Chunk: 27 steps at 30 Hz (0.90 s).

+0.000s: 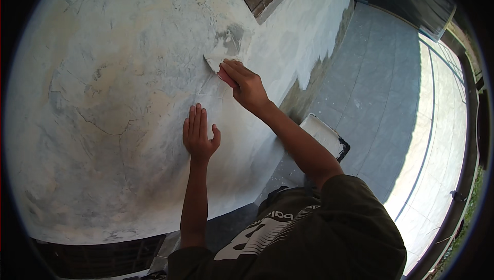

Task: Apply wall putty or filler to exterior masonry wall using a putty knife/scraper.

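While right hand (250, 88) grips scraper (215, 64) | left hand (200, 138) flat against wall (123, 74) | shirt (355, 228) bears white lettering (282, 214)

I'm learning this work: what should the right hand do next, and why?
Perhaps sweep the scraper up over the dark grey patch: the right hand holds it just below, and that patch stands out against the paler wall.

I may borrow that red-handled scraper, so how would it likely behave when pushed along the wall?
The scraper may flex a little, since its broad blade looks thin. It is probably light, as the right hand alone holds it. Whitish smears on the blade suggest it could slide easily if they are wet.
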### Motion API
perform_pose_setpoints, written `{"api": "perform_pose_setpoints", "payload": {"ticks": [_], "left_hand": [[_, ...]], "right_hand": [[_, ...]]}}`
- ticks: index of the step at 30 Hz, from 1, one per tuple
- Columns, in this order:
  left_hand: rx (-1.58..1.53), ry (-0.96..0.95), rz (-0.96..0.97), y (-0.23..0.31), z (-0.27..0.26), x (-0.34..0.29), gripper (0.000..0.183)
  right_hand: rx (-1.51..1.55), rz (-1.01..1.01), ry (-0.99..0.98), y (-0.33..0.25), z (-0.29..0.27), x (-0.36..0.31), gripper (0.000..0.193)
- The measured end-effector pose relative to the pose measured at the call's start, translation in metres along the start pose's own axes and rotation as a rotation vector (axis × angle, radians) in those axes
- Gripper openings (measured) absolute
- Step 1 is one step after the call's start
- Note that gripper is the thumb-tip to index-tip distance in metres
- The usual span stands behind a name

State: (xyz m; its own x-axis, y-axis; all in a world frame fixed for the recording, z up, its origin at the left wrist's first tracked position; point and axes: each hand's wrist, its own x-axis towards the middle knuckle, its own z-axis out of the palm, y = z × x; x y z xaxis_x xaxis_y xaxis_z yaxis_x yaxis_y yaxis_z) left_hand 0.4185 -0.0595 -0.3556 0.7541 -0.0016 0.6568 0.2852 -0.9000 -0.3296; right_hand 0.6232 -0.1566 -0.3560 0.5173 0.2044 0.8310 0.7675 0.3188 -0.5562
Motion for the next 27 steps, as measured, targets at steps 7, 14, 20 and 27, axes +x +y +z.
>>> {"api": "perform_pose_setpoints", "payload": {"ticks": [7,14,20,27], "left_hand": [[-0.011,0.006,-0.002,0.000,0.002,-0.004,0.053],[-0.040,0.010,0.014,0.002,0.003,-0.001,0.053],[-0.068,0.039,0.018,-0.004,0.002,-0.004,0.053],[0.012,0.001,0.011,0.000,0.000,-0.001,0.052]], "right_hand": [[0.462,0.582,0.161,0.029,-0.017,-0.023,0.033],[-0.244,0.103,0.170,0.027,0.030,0.027,0.060],[0.053,0.207,-0.275,0.016,0.003,-0.120,0.048],[0.165,0.606,-0.054,0.013,-0.029,-0.088,0.040]]}}
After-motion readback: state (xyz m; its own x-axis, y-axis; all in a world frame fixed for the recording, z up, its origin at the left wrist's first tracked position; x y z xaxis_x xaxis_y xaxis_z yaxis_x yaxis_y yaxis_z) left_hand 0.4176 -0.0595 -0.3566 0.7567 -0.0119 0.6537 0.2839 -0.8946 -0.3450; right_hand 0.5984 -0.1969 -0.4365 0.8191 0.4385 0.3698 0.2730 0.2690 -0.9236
